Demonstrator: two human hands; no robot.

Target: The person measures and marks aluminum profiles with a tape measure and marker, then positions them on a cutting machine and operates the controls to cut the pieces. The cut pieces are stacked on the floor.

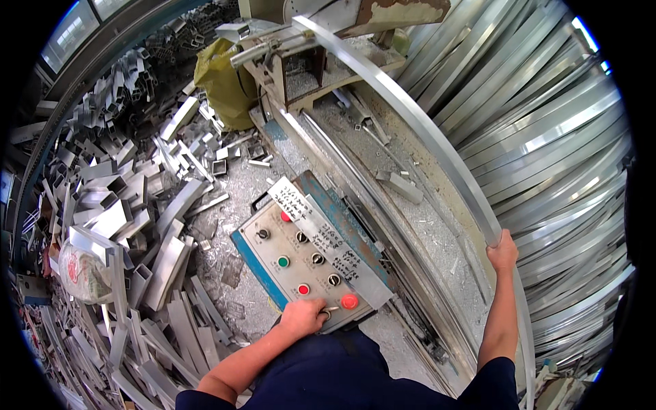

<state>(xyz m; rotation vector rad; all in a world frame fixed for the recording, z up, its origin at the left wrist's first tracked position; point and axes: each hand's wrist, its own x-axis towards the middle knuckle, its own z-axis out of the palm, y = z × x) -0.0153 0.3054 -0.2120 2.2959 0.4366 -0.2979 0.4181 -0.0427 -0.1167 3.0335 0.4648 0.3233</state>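
In front of me stands a control box [272, 280] with a grey face and blue sides. My left hand [301, 318] is at its near edge, fingers closed around a small switch knob [331, 311]. Close by are a red mushroom button [349, 301], a red push button [303, 290] and a green one [283, 261]. My right hand [503, 251] grips a long aluminium bar [445, 147]. From that hand the bar runs forward to the saw-like machine [400, 15] at the far end, and back past my right forearm.
Aluminium offcuts [113, 222] heap up on the left, beside a yellow sack [222, 85]. Long aluminium profiles [547, 150] are stacked along the right. Metal rails [383, 205] run past the box, with chips around. A strip with handwriting [335, 242] lies across the box.
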